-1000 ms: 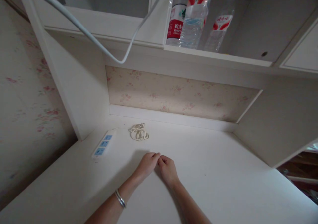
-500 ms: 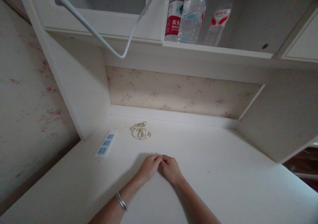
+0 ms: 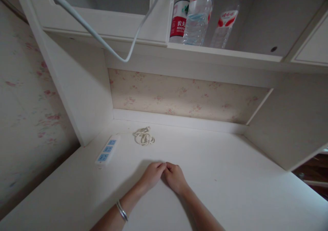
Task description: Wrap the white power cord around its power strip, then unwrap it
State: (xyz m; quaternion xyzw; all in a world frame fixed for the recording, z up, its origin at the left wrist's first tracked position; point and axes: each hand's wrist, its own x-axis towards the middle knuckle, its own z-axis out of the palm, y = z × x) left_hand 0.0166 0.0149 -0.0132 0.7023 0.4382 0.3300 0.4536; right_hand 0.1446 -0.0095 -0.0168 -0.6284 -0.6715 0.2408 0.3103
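My left hand (image 3: pixel 153 173) and my right hand (image 3: pixel 175 176) rest together on the white desktop (image 3: pixel 230 176), touching at the thumbs and knuckles. Both are loosely closed, with the fingers curled under and largely hidden. No object shows in either one. Two silver bangles (image 3: pixel 122 210) circle my left wrist. Beyond the hands, to the left, lies a white power strip (image 3: pixel 107 149) with blue sockets. Its cream cord (image 3: pixel 144 137) is coiled in a loose bundle beside it, farther back than my hands.
Overhead, a shelf holds a red-labelled bottle (image 3: pixel 178 21) and clear plastic bottles, one (image 3: pixel 196 22) in the middle and another (image 3: pixel 226 24) to the right. A pale cable (image 3: pixel 102 41) hangs in front of the cabinet. Side panels (image 3: pixel 289 118) bound the desk.
The view has shifted very slightly, so the desk items sit a touch lower and to the left. Both hands keep the same closed, touching pose.
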